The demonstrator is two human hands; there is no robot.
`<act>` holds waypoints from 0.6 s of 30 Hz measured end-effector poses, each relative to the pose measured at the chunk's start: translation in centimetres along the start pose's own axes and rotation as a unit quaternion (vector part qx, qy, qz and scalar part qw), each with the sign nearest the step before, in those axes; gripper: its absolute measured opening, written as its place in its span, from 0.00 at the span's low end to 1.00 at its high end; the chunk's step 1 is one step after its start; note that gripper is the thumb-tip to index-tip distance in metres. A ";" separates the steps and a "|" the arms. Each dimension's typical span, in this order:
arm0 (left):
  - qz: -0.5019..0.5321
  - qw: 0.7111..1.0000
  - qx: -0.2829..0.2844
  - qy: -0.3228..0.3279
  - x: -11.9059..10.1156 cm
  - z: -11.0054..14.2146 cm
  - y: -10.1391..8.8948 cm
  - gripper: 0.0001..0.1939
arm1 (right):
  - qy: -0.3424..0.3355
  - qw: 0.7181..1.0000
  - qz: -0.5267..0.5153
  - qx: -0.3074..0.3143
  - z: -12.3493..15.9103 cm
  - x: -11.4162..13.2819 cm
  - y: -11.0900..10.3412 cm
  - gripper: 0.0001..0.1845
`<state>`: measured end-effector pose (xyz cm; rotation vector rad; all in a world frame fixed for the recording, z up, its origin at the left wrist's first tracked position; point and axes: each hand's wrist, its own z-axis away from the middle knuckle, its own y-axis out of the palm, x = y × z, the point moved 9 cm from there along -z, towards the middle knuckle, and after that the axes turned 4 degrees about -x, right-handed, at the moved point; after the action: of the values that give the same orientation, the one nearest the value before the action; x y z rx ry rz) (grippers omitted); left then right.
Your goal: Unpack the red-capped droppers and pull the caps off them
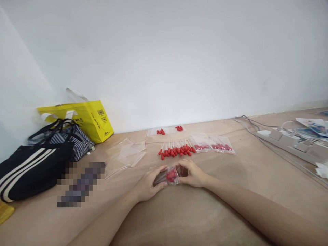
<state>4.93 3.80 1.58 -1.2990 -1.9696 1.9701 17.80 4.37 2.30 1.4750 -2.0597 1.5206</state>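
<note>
Between my hands is a small transparent zip bag with red-headed pieces in it. My left hand has its thumb and fingers closed on the bag's left end. My right hand pinches the right end, near the zip edge. Just beyond lies a row of loose thin sticks with red heads, heads toward me. Two zip bags with red-headed sticks lie to the right of that row. Farther back, more red-headed sticks rest on a transparent sheet or bag.
Flat transparent bags lie to the left. A yellow bag, a striped bag and a black bag stand at far left, with a pixelated object nearby. A power strip with cables is at right. A wall closes the back.
</note>
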 end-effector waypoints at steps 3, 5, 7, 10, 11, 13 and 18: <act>0.000 1.000 -0.003 -0.002 0.1 0.0 0.0 0.27 | -0.027 0.999 0.016 -0.008 0.0 0.6 0.3 0.22; 0.000 1.000 -0.003 -0.003 0.1 0.0 0.0 0.26 | -0.038 0.999 0.015 -0.011 0.0 1.1 0.4 0.16; 0.000 1.000 -0.005 -0.004 0.0 0.0 -0.1 0.25 | -0.042 0.999 0.006 -0.016 0.0 1.6 0.4 0.11; -0.006 1.000 -0.001 -0.004 -0.2 0.0 -0.2 0.24 | -0.043 0.999 -0.005 -0.019 0.0 2.2 -0.1 0.09; -0.012 1.000 0.001 -0.002 -0.3 -0.1 -0.2 0.24 | -0.038 0.999 -0.006 -0.020 0.0 2.2 -0.3 0.10; -0.027 1.000 0.005 0.005 -0.5 -0.1 -0.2 0.22 | -0.019 0.999 -0.012 -0.025 0.1 1.5 -0.7 0.10; -0.045 0.999 0.006 0.012 -0.7 -0.2 -0.2 0.21 | 0.057 0.991 -0.118 0.013 0.4 -1.5 -0.8 0.14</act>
<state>5.39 3.54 2.19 -1.2031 -1.9665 1.9136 19.30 5.00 1.63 1.5396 -1.7378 1.5049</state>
